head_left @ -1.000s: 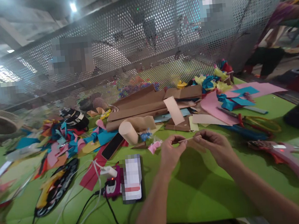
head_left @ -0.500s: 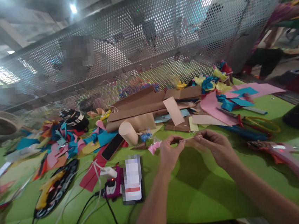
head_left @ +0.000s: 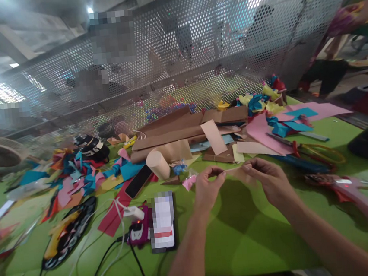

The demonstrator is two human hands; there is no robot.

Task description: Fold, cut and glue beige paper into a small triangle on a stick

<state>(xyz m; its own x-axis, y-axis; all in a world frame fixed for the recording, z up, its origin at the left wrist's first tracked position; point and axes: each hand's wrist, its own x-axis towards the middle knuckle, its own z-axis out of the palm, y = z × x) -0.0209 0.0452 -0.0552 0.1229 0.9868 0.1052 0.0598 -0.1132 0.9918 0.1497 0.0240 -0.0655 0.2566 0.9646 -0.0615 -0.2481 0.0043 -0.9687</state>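
My left hand point(head_left: 207, 188) and my right hand point(head_left: 267, 178) are raised just above the green table point(head_left: 238, 232), near its middle. Both pinch the ends of a thin tan paper strip point(head_left: 235, 170) stretched between their fingertips. Fingers of both hands are closed in a pinch. A small pink scrap point(head_left: 188, 182) lies just left of my left hand. A rolled tan paper tube point(head_left: 158, 164) lies further left.
Brown card sheets point(head_left: 183, 129) and pink paper point(head_left: 265, 134) pile up behind the hands. Scissors point(head_left: 315, 151) and a pink glue gun point(head_left: 355, 195) lie at right. Two phones point(head_left: 162, 220), a charger with cables point(head_left: 128, 230) and coloured scraps point(head_left: 73, 174) fill the left. A perforated metal screen point(head_left: 176, 60) backs the table.
The hands have barely shifted; the left thumb and finger have curled tighter on the strip. Someone behind the screen has moved to the right.
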